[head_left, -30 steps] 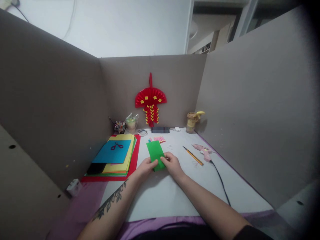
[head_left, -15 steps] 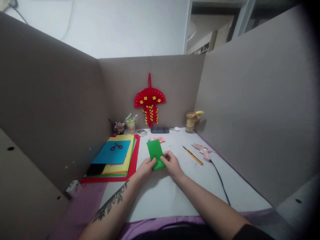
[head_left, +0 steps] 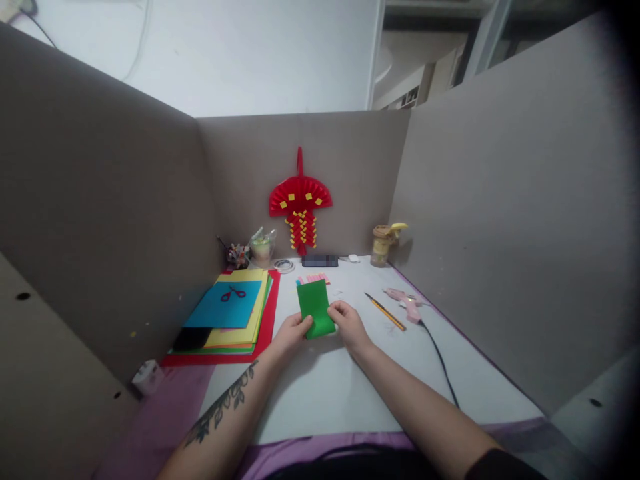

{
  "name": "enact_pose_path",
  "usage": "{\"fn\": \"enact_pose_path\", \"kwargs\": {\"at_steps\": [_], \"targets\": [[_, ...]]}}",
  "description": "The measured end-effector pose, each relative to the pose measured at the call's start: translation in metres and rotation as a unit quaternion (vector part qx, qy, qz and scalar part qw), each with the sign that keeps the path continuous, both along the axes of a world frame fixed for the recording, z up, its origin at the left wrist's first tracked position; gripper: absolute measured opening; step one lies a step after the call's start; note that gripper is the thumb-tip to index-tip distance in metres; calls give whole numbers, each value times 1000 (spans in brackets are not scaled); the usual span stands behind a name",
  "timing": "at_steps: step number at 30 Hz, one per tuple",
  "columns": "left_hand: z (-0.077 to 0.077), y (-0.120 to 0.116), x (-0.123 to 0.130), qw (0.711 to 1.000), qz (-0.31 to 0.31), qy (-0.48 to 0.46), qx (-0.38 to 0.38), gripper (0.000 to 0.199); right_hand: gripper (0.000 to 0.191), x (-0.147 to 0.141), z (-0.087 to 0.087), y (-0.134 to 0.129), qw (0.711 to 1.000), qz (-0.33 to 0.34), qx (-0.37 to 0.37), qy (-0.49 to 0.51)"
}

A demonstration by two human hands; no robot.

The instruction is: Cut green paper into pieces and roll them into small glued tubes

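Note:
A piece of green paper [head_left: 315,303] is held up above the white table, its lower part curled toward me. My left hand [head_left: 293,333] pinches its lower left edge, the thumb on top. At the right edge, my right hand [head_left: 349,325] grips the paper between thumb and fingers. Behind the paper, small pink strips [head_left: 320,278] lie on the table, partly hidden by it.
Coloured sheets [head_left: 265,313] with red scissors [head_left: 233,294] lie at the left. To the right are a yellow pencil [head_left: 387,312] and a pink glue gun [head_left: 411,307] with a black cord. Cups [head_left: 381,247] and a phone [head_left: 320,261] stand or lie behind.
The green paper has turned a little and shows more of its width. My right hand has shifted slightly right, from the paper's lower front to its right edge.

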State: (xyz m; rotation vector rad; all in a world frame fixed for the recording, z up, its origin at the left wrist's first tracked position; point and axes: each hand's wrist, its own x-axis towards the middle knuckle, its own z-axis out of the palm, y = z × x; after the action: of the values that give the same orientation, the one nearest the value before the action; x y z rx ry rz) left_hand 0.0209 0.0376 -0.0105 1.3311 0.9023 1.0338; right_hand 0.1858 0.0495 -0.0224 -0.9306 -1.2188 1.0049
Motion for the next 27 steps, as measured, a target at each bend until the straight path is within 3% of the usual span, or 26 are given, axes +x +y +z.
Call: {"fn": "enact_pose_path", "kwargs": {"at_steps": [7, 12, 18, 22, 27], "targets": [[0, 7, -10, 989, 102, 85, 64, 34, 18, 0, 1, 0, 999, -22, 25, -6], [3, 6, -10, 983, 111, 115, 86, 33, 21, -3, -1, -1, 996, -42, 78, -27], [1, 8, -10, 983, 105, 117, 92, 30, 26, 1, -2, 1, 998, -6, 46, -47], [1, 8, -11, 982, 112, 115, 102, 30, 18, 2, -1, 2, 999, 12, 28, -36], [-1, 8, -8, 982, 110, 122, 93, 30, 21, 1, -2, 2, 999, -16, -10, -28]]}}
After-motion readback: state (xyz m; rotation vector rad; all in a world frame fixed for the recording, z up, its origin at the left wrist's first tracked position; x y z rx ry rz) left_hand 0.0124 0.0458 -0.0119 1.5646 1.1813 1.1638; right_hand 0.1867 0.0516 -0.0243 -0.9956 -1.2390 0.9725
